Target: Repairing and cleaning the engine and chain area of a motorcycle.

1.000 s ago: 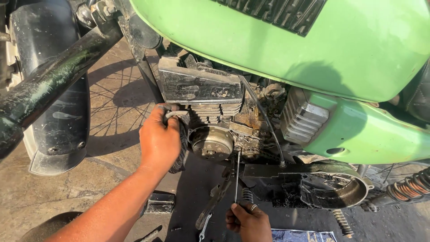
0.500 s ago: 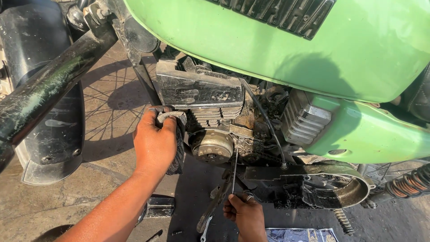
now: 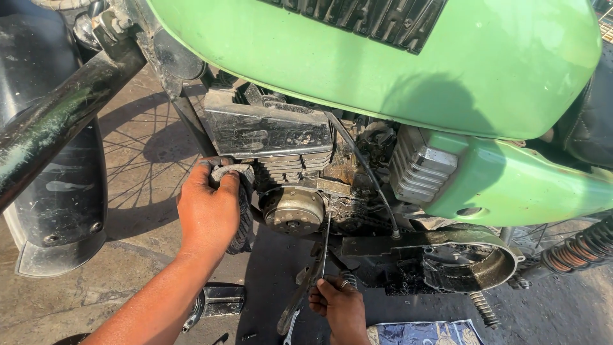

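Nearest the camera, below the round grey metal engine rotor [image 3: 294, 211], the right hand [image 3: 341, 310] is clenched around the lower end of a thin dark metal screwdriver [image 3: 325, 243]. The shaft runs almost straight up from the fist, and its tip meets the engine just right of the rotor. A ring shows on one finger. A long dark metal lever [image 3: 303, 291] slants down beside this hand, below the rotor. To the right of the hand, lower than the rotor, a blue patterned cloth [image 3: 424, 333] lies on the ground.

Left of the rotor, the left hand [image 3: 209, 211] is closed over a grey curved metal pipe piece [image 3: 231, 172] at the front of the engine, fingers wrapped over its top. A black ribbed rubber part [image 3: 244, 220] hangs between this hand and the rotor.

Right of the rotor and a little lower, an open dark greasy engine casing [image 3: 472, 265] shows its hollow. Above the rotor sits the finned silver cylinder block [image 3: 271, 134], and over that the large light-green fuel tank [image 3: 396, 57]. Far left of the rotor stand the spoked front wheel [image 3: 143, 160] and the black mudguard [image 3: 60, 191].
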